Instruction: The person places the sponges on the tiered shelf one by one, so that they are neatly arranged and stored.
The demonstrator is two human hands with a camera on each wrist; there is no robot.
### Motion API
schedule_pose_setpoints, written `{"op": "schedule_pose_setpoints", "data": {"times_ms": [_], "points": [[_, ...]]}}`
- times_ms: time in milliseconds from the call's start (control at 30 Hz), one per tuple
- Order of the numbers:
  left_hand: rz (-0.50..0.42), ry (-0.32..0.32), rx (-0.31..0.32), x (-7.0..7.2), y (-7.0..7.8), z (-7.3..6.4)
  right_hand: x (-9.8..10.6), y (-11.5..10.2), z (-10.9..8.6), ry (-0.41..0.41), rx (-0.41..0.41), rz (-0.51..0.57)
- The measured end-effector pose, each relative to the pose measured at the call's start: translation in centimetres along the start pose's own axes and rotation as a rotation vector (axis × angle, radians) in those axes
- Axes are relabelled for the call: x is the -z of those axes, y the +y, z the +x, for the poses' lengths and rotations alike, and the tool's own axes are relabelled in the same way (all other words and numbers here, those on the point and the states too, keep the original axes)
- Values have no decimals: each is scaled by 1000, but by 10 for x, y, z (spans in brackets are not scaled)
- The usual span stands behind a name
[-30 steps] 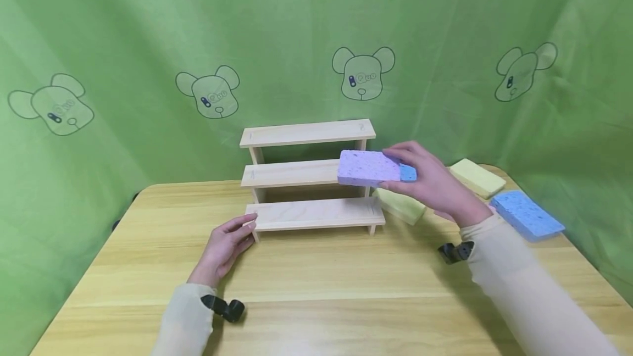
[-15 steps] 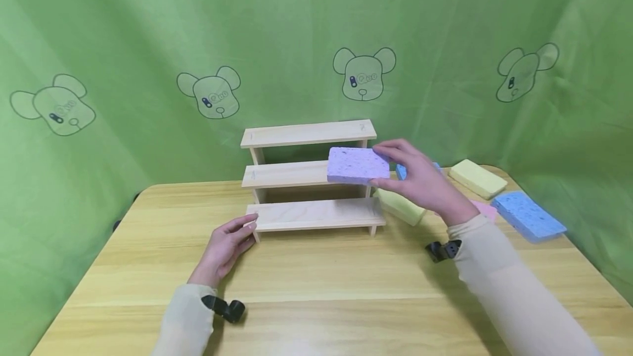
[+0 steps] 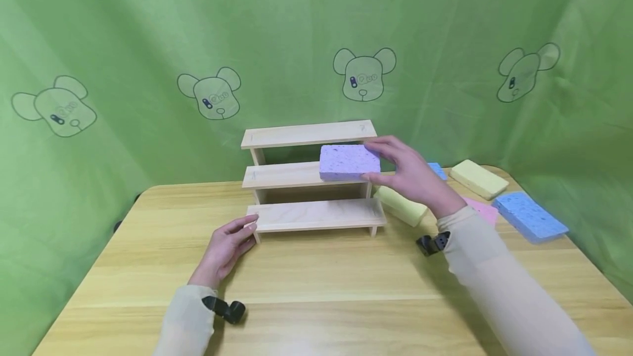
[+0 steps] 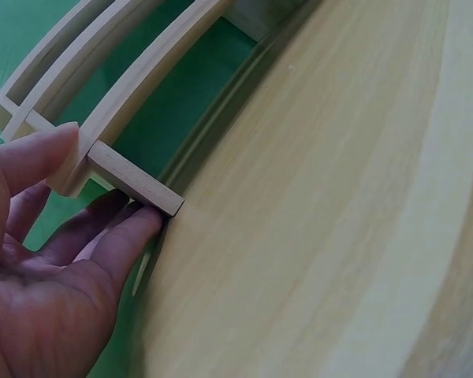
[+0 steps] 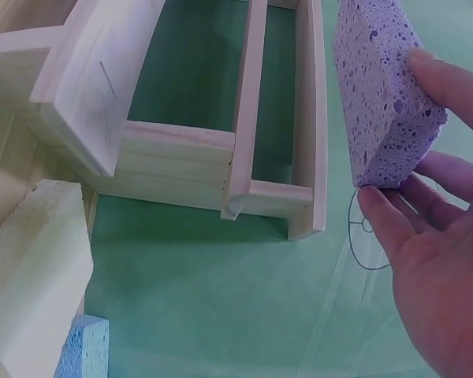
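Note:
A purple speckled sponge (image 3: 349,162) is pinched by its right end between the thumb and fingers of my right hand (image 3: 407,174). In the head view it overlaps the right part of the middle tier of a three-tier wooden shelf (image 3: 316,216). The right wrist view shows the sponge (image 5: 386,94) apart from the shelf boards, with the thumb on one face and fingertips at its lower edge. My left hand (image 3: 229,246) grips the left end of the lowest tier. In the left wrist view its thumb lies on the board's corner and its fingers touch the leg (image 4: 138,179).
Right of the shelf on the wooden table (image 3: 316,301) lie a yellow sponge (image 3: 400,206), another yellow sponge (image 3: 478,179), a blue sponge (image 3: 530,216), a partly hidden pink sponge (image 3: 482,210) and a mostly hidden blue sponge (image 3: 437,170). A green curtain (image 3: 292,26) hangs behind.
My right hand has moved left with the purple sponge, from the right end of the shelf to over its middle tier's right part. My left hand stays at the lowest tier.

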State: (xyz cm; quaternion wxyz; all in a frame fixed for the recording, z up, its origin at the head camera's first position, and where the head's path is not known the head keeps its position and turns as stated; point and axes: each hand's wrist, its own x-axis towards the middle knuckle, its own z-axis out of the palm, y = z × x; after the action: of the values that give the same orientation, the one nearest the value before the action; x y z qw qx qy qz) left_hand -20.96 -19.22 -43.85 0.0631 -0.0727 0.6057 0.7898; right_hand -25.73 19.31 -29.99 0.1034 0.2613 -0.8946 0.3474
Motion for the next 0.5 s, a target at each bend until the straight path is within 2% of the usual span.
{"op": "schedule_pose_setpoints", "data": {"times_ms": [200,500], "points": [[-9,-2,-4,0,-1,0,-4,-3,6,0,0,-6],[-14,-3,-12,0,-1,1,-12,-9,12,6,17,70]]}}
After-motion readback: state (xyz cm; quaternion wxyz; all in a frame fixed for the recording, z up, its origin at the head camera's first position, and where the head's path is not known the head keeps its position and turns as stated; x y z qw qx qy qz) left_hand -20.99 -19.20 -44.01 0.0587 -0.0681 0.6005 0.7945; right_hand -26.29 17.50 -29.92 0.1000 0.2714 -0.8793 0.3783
